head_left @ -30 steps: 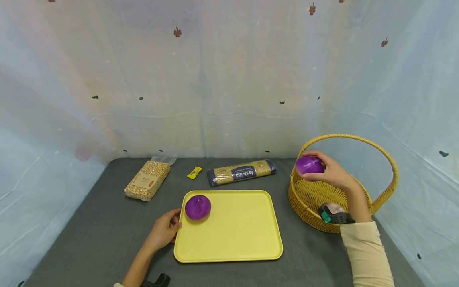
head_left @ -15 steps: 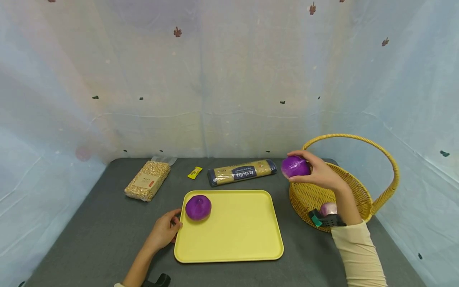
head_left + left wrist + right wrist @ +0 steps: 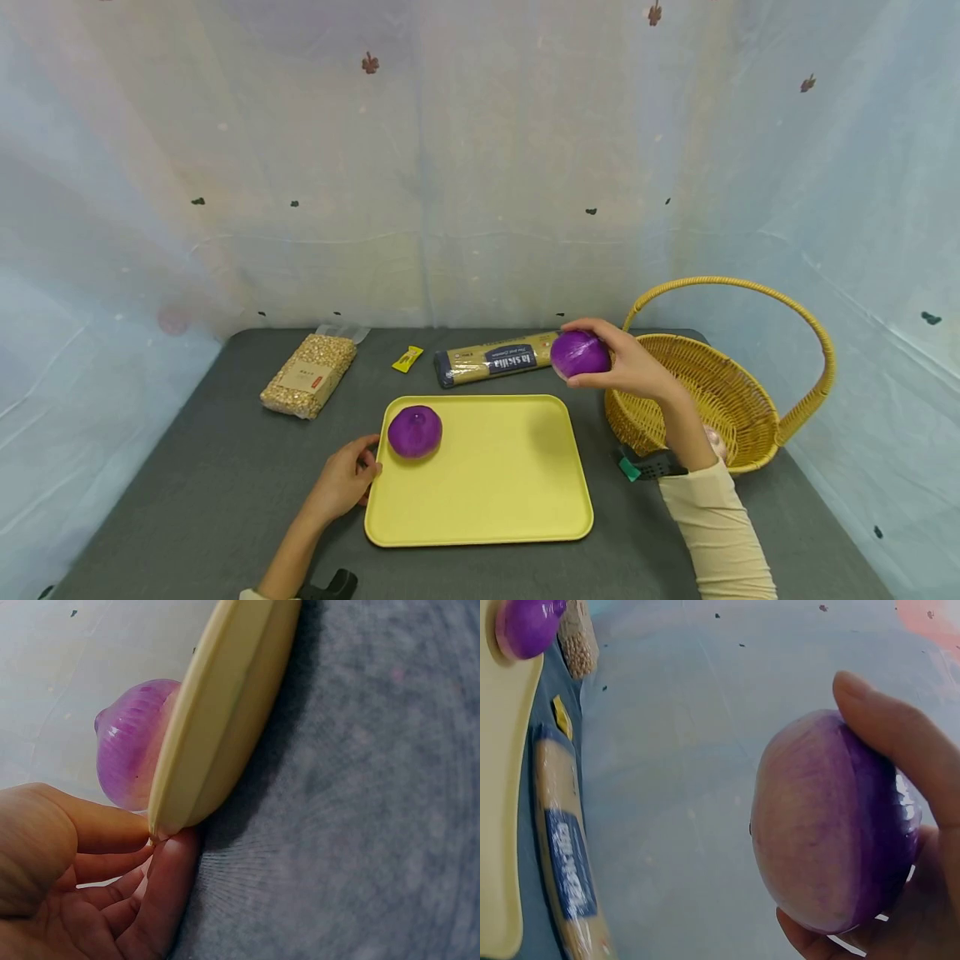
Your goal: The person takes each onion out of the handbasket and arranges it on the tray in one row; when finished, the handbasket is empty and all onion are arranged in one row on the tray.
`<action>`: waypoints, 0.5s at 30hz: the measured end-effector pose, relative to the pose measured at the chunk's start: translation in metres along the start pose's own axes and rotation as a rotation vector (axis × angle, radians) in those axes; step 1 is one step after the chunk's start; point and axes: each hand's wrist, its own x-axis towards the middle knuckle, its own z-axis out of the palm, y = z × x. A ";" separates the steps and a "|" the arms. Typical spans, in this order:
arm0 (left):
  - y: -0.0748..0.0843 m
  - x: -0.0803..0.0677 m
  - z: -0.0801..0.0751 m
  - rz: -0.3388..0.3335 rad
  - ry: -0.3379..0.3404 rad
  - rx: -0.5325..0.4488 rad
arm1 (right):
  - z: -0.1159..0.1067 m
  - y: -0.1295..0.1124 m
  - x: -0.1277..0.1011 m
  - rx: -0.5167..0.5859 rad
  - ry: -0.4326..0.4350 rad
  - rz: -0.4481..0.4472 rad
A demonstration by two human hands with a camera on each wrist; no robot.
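Observation:
My right hand (image 3: 630, 364) grips a purple onion (image 3: 581, 354) in the air, over the tray's far right corner and in front of the pasta packet. In the right wrist view, thumb and fingers curl round the onion (image 3: 817, 825), which has a pale side and a glossy purple side. My left hand (image 3: 341, 482) pinches the left edge of the yellow tray (image 3: 487, 500). The left wrist view shows the thumb at the rim and a finger under the tray (image 3: 217, 712). Another purple onion (image 3: 415, 432) rests in the tray's far left corner.
A wicker basket (image 3: 622, 421) with a tall handle stands at right, holding a pale pinkish round thing (image 3: 716, 442) partly hidden by my forearm. Behind the tray lie a long pasta packet (image 3: 480, 362), a small yellow sachet (image 3: 407, 359) and a bag of beige grains (image 3: 309, 377).
My right hand has carried the onion leftward from above the basket to near the tray's far right corner. My left hand stays at the tray's edge.

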 end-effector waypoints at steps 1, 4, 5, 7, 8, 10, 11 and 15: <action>0.000 0.000 0.000 0.000 -0.001 0.001 | 0.003 0.005 0.002 0.008 -0.004 -0.005; 0.000 0.000 0.000 0.000 -0.004 0.003 | 0.011 0.015 0.006 0.025 -0.012 -0.017; 0.000 0.000 0.000 0.000 -0.004 0.004 | 0.013 0.016 0.007 0.031 -0.012 -0.023; 0.000 0.000 0.000 0.002 -0.003 0.007 | 0.017 0.017 0.010 0.033 -0.012 -0.038; 0.000 0.000 0.000 0.003 -0.003 0.009 | 0.020 0.017 0.011 0.031 -0.010 -0.044; 0.000 0.000 0.000 0.005 -0.002 0.011 | 0.024 0.017 0.014 0.020 -0.009 -0.055; 0.000 0.001 0.000 0.004 -0.002 0.010 | 0.027 0.017 0.015 0.017 -0.013 -0.056; 0.000 0.000 0.000 -0.001 -0.004 0.008 | 0.038 0.018 0.019 -0.009 -0.034 -0.054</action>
